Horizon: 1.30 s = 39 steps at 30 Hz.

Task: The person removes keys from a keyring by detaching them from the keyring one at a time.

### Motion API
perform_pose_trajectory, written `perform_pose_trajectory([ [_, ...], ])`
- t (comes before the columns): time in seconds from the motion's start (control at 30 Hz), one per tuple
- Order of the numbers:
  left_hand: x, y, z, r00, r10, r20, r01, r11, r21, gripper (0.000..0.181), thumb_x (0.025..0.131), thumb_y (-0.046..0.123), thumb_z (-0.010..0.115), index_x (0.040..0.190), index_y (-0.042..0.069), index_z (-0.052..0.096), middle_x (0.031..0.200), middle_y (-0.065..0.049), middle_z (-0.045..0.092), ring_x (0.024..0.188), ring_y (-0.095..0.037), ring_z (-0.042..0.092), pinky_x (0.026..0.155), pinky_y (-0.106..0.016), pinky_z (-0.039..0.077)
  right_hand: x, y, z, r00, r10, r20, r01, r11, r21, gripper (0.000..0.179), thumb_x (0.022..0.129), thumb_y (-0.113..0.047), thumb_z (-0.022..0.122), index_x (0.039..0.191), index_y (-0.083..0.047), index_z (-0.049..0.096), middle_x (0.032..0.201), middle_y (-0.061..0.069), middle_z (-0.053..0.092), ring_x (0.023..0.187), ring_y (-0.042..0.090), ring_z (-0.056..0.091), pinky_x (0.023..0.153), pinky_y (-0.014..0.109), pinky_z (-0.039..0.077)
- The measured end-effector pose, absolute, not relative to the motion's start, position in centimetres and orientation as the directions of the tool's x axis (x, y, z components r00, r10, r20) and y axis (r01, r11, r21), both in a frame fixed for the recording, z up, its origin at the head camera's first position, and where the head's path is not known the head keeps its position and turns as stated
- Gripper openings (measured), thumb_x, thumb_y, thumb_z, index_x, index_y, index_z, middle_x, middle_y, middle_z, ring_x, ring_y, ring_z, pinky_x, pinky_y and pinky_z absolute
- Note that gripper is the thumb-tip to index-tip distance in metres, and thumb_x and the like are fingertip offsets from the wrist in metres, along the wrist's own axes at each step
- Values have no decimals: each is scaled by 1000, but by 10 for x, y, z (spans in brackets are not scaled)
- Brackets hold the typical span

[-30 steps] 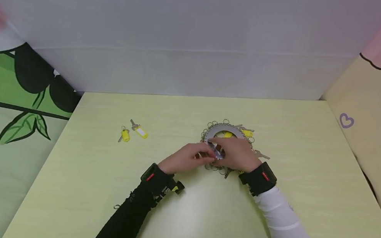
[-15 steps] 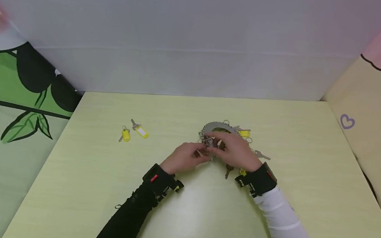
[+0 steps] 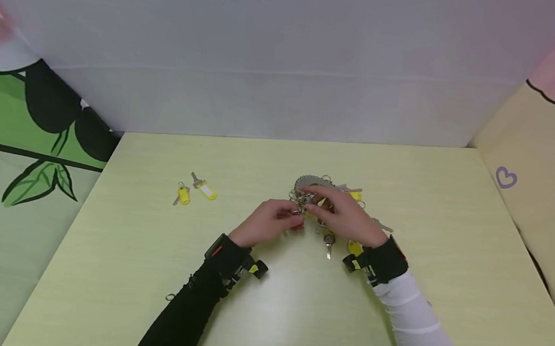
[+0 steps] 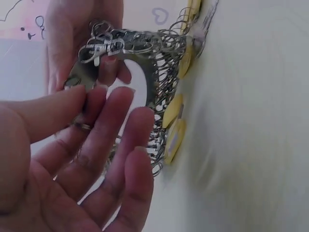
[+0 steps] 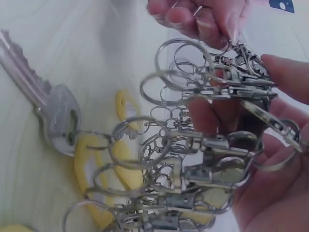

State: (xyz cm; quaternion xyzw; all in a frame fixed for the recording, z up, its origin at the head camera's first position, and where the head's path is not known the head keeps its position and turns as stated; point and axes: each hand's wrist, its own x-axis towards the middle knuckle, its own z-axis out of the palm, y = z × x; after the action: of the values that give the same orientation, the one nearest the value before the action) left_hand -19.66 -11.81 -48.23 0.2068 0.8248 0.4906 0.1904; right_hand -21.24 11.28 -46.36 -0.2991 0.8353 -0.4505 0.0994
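A flat metal key ring plate [image 3: 309,180], its edge crowded with swivel clasps [image 5: 207,145] and split rings, stands tilted up off the table in my right hand [image 3: 349,214]. Fingers of that hand reach through the plate's opening, with the thumb at the clasps. At the near left edge my left hand [image 3: 269,220] pinches a small metal ring or clasp between thumb and index finger, its other fingers loosely bent. Below the plate hang keys, one silver key [image 3: 329,247] and another key [image 5: 60,116] beside yellow key tags [image 4: 174,130].
To the left on the table lie two loose keys with yellow tags, one short tag [image 3: 183,194] and one longer tag with a white label [image 3: 207,190]. A pale wall [image 3: 284,106] rises behind the table [image 3: 95,266], with printed cloth at both sides.
The plate has gone from lying nearly flat to tilted up, its near side raised. My left hand has shifted slightly left, both hands staying at the plate. The loose keys have not moved.
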Motion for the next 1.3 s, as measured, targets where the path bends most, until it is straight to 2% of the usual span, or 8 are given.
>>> perform_pose_trajectory([
  [0.2, -199, -128, -475, -849, 521, -89, 113, 344, 932, 23, 105, 21, 64, 103, 1, 75, 95, -9, 77, 92, -32, 73, 86, -45, 58, -214, 114, -467, -808, -580, 101, -390, 400, -829, 42, 106, -13, 61, 148, -12, 56, 110, 7, 72, 88, 19, 67, 72, 30, 52],
  [0.37, -200, -133, -476, -849, 524, -68, 87, 265, 960, 26, 106, 17, 61, 108, -6, 72, 98, -17, 75, 98, -37, 70, 93, -52, 56, -214, 113, -467, -804, -590, 72, -370, 402, -837, 40, 106, -8, 59, 146, -12, 58, 118, 9, 70, 92, 18, 66, 74, 32, 53],
  [0.6, -200, -128, -479, -863, 502, -51, 104, 277, 955, 22, 106, 20, 62, 106, 2, 75, 98, -10, 77, 97, -20, 71, 97, -47, 55, -213, 119, -466, -815, -580, 9, -353, 483, -801, 37, 105, -11, 62, 142, -8, 62, 108, 9, 74, 95, 19, 70, 83, 38, 58],
  [0.73, -198, -125, -477, -880, 474, -16, 131, 275, 952, 22, 107, 22, 60, 105, 6, 75, 104, -8, 77, 104, -16, 71, 102, -41, 54, -214, 132, -458, -870, -491, 43, -346, 546, -763, 21, 102, -19, 67, 121, -10, 73, 98, 5, 75, 89, 17, 68, 80, 36, 56],
  [0.83, -196, -122, -476, -896, 443, 36, 159, 244, 957, 22, 108, 22, 59, 103, 6, 73, 109, -12, 76, 108, -22, 71, 103, -39, 55, -215, 145, -451, -893, -449, 12, -319, 615, -721, 12, 97, -24, 74, 98, -13, 77, 85, 0, 72, 76, 16, 63, 70, 34, 51],
  [0.97, -196, -119, -477, -925, 361, 117, 203, 209, 957, 20, 107, 18, 60, 102, 4, 72, 108, -17, 76, 108, -34, 73, 100, -35, 57, -217, 161, -449, -879, -450, -160, -265, 738, -621, 13, 89, -29, 83, 81, -20, 77, 76, -4, 70, 69, 15, 61, 65, 32, 48],
  [1.1, -198, -119, -480, -951, 261, 164, 206, 142, 968, 20, 107, 13, 59, 102, -3, 71, 106, -21, 75, 106, -46, 72, 95, -33, 59, -217, 164, -454, -837, -447, -315, -238, 816, -527, 19, 79, -33, 90, 78, -22, 75, 73, -7, 70, 69, 13, 63, 64, 31, 48],
  [1.3, -203, -124, -481, -974, 177, 144, 149, 15, 989, 21, 107, 7, 56, 100, -12, 63, 108, -29, 66, 111, -53, 66, 96, -36, 59, -215, 147, -465, -831, -471, -295, -306, 830, -466, 34, 68, -25, 97, 84, -16, 69, 72, -7, 64, 70, 13, 58, 63, 31, 43],
])
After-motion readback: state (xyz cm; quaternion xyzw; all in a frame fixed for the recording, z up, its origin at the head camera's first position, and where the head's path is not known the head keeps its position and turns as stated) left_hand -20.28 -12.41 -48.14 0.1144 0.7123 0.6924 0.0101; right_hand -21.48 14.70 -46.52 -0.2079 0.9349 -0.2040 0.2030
